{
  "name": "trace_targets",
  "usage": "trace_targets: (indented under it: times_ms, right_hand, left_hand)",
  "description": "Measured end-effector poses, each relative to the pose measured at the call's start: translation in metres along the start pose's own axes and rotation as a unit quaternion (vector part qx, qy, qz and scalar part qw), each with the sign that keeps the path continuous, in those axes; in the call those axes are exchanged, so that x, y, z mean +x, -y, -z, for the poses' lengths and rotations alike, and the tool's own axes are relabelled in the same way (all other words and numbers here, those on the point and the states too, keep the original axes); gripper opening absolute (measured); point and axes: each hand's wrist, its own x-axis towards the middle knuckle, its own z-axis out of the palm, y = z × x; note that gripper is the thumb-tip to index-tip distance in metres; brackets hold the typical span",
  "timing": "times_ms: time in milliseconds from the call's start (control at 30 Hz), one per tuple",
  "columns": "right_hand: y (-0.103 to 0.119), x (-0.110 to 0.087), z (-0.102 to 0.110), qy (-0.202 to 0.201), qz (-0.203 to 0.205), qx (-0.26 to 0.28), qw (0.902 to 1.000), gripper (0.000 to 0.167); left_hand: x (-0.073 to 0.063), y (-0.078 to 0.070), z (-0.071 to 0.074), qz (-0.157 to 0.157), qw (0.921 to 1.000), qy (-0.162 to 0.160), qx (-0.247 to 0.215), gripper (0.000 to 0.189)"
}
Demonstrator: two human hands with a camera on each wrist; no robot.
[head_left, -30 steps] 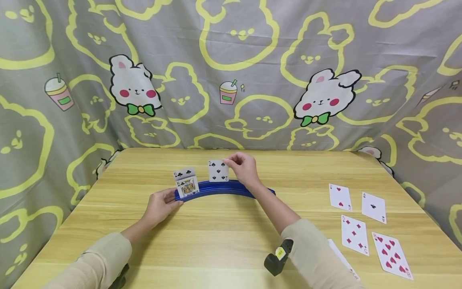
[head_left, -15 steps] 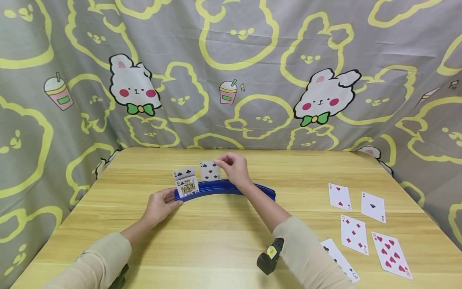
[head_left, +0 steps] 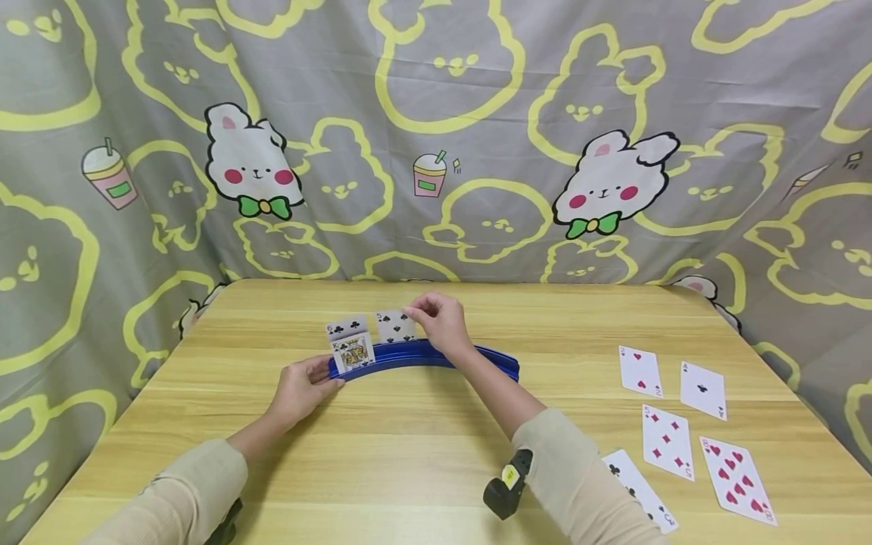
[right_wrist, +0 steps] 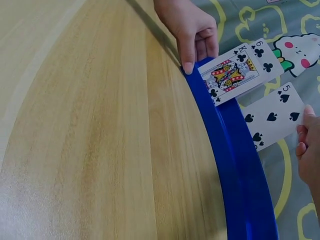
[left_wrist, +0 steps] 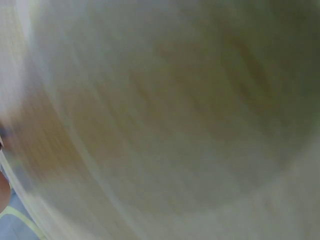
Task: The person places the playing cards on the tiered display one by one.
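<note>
A curved blue playing card holder (head_left: pixel 415 353) lies across the table, its left end gripped between the thumb and fingers of my left hand (head_left: pixel 301 387). Two cards stand in that end: the king of clubs (head_left: pixel 354 353) in front, the six of clubs (head_left: pixel 349 327) behind and higher. My right hand (head_left: pixel 444 325) pinches the five of spades (head_left: pixel 397 325) by its upper right edge. In the right wrist view the five of spades (right_wrist: pixel 272 117) is upright at the holder's rear side, to the right of the king. Only a blurred tabletop fills most of the left wrist view.
Face up at the right of the table (head_left: pixel 381 469) lie the two of hearts (head_left: pixel 640 371), ace of clubs (head_left: pixel 704 390), five of diamonds (head_left: pixel 668 441), eight of hearts (head_left: pixel 738 481) and three of clubs (head_left: pixel 640 488), partly behind my right sleeve. A patterned curtain (head_left: pixel 477 250) hangs behind the table.
My right hand has carried the five of spades left towards the two standing cards, then slightly down, so its lower edge drops behind the holder's rim. My left hand stays put.
</note>
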Motion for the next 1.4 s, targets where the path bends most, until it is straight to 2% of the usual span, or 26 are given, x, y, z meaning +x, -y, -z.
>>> trace_targets:
  times_ms: [300,567,867,1200,1400]
  right_hand:
    - [-0.002,0.000,0.001,0.000,-0.023,0.004,0.9997,0.012]
    - [0.001,-0.001,0.010,0.014,-0.004,-0.008,0.9999,0.017]
    - [0.010,-0.002,0.035,-0.002,-0.002,-0.019,0.9998,0.020]
    - [0.004,-0.006,0.065,-0.020,0.018,-0.039,0.9989,0.019]
    - [0.001,-0.010,0.086,-0.028,-0.016,-0.056,0.9979,0.025]
  left_hand:
    - [0.001,0.000,0.000,0.000,1.0000,0.000,0.000,0.041]
    - [0.000,-0.001,0.000,-0.001,0.9999,0.002,0.014,0.041]
    - [0.000,-0.003,0.000,0.003,0.9999,0.002,0.010,0.041]
    - [-0.002,-0.002,0.000,0.010,0.9998,0.002,0.015,0.041]
    - [-0.002,-0.002,0.000,0.008,0.9999,0.001,0.015,0.041]
